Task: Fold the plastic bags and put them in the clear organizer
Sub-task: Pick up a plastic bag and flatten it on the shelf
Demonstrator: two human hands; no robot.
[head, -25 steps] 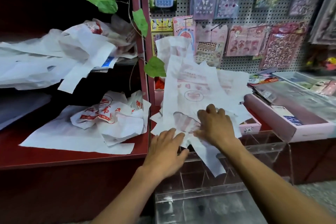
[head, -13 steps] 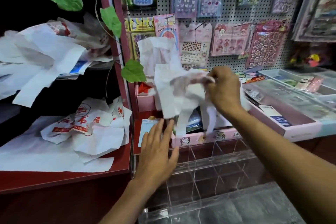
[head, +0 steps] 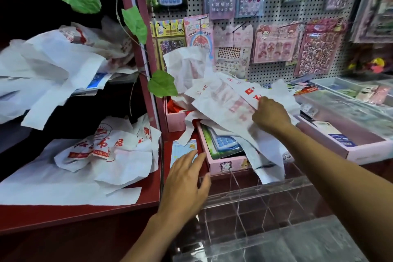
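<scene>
My right hand (head: 271, 114) grips a white plastic bag with red print (head: 221, 100), spread over the pink boxes at the centre; its handles hang down toward the clear organizer (head: 255, 202). The organizer, with see-through dividers, stands low at the front, below the pink box. My left hand (head: 185, 178) hovers flat with fingers apart at the organizer's left rim, holding nothing. More white bags with red print (head: 110, 151) lie crumpled on the red shelf to the left, and another heap of bags (head: 53, 66) fills the shelf above.
A pink box (head: 225, 162) with a calculator pack sits under the held bag. A long pink tray (head: 348, 147) of goods lies at the right. Sticker packs hang on the pegboard (head: 276, 6) behind. Green fake leaves (head: 161, 83) dangle by the red shelf post.
My right hand lifted the bag off the organizer, raised it, then laid it back spread over the pink boxes. My left hand slid to the organizer's left rim. The view shifted right.
</scene>
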